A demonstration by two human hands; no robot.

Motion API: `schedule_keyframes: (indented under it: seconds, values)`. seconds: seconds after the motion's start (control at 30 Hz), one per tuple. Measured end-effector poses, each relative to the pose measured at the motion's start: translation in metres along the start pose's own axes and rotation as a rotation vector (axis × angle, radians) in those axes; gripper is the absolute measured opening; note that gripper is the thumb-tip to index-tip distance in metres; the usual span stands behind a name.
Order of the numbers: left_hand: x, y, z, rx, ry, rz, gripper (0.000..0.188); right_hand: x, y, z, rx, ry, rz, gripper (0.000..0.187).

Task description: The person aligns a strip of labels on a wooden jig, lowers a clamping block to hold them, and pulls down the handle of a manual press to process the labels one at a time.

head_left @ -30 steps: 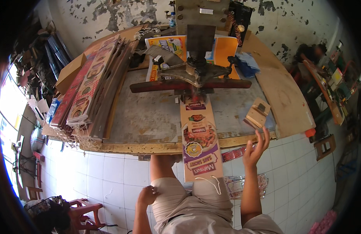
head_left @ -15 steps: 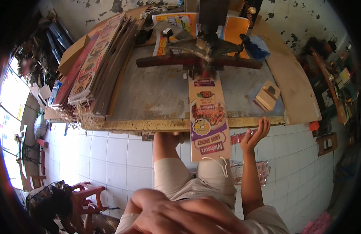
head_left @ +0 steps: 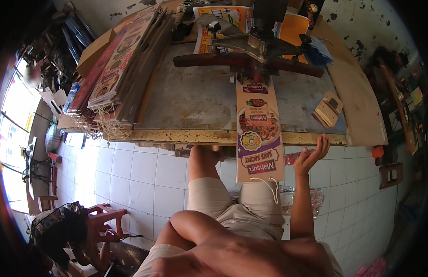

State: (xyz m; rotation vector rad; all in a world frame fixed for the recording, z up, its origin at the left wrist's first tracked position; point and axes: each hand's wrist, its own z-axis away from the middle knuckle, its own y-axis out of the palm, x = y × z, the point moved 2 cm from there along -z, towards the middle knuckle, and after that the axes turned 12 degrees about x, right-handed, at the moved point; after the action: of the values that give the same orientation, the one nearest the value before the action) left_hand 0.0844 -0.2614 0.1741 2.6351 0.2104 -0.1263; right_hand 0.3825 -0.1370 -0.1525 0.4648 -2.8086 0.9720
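Note:
My right hand (head_left: 312, 156) is raised beside the table's front edge, palm up, fingers stretched and thumb apart, holding nothing. Its fingertips reach the edge. My bent left arm (head_left: 209, 231) crosses close to my chest; that hand's fingers are hidden. A long printed cardboard strip (head_left: 258, 154), tan and purple with pictures of food, hangs over the front edge, with a white string loop (head_left: 269, 188) at its near end. The strip's far end lies under the middle of a dark metal press (head_left: 258, 46) with a wide red-brown crossbar (head_left: 202, 60).
Stacked printed boards with strings (head_left: 119, 69) fill the table's left side. A small wooden block (head_left: 328, 111) lies at the right. Shiny packets (head_left: 306, 201) are on the tiled floor. Another person (head_left: 61, 235) crouches at lower left near a red stool (head_left: 105, 221).
The view has shifted, so table, press and strip appear slightly farther right and up. My left arm has moved across my chest toward the right. My right hand stays open by the edge.

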Motion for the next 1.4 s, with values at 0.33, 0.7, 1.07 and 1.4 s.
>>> schedule_keyframes:
  seconds: [0.33, 0.7, 1.07, 1.4]
  values:
    - [0.033, -0.019, 0.017, 0.189, 0.086, -0.157, 0.087, 0.002, -0.001, -0.001, -0.003, 0.008, -0.015, 0.061]
    - [0.026, 0.017, 0.043, -0.025, 0.138, -0.241, 0.045, 0.000, 0.002, -0.005, -0.014, -0.005, -0.028, 0.061]
    - [0.023, -0.062, 0.049, 0.508, -0.121, -0.439, 0.103, 0.001, 0.005, -0.004, -0.004, 0.000, -0.027, 0.062]
    - [-0.069, -0.198, 0.164, -0.129, -0.369, -2.250, 0.050, -0.004, 0.011, 0.010, -0.006, 0.059, -0.074, 0.066]
